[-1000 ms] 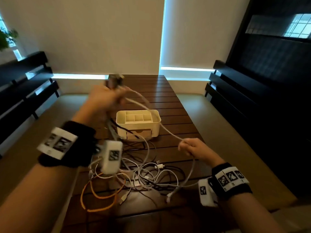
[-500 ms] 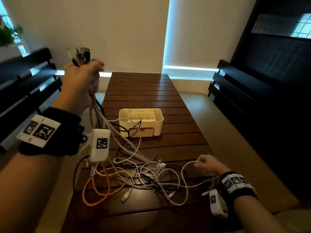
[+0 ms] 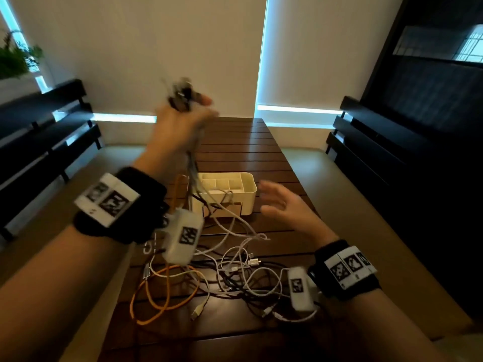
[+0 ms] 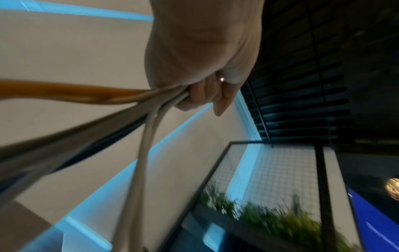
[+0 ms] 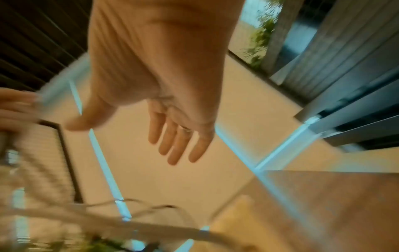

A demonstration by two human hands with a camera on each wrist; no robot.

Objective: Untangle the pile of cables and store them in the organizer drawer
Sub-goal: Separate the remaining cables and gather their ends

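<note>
Several cable ends (image 3: pixel 183 94) clamped in raised left hand (image 3: pixel 180 126), still knotted into pile (image 3: pixel 235 270); right hand (image 3: pixel 282 205) spread, empty. Risk: pulling higher tightens knots or drags organizer (image 3: pixel 248 190) across counter (image 3: pixel 251 152).

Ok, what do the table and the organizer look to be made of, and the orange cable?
Table: dark brown slats with a sheen, probably varnished wood. Organizer: cream, smooth, rounded moulded corners and thin dividers, likely matte plastic. Orange cable: smooth, flexible loops, apparently a rubber or plastic jacket; no braid can be made out.
</note>
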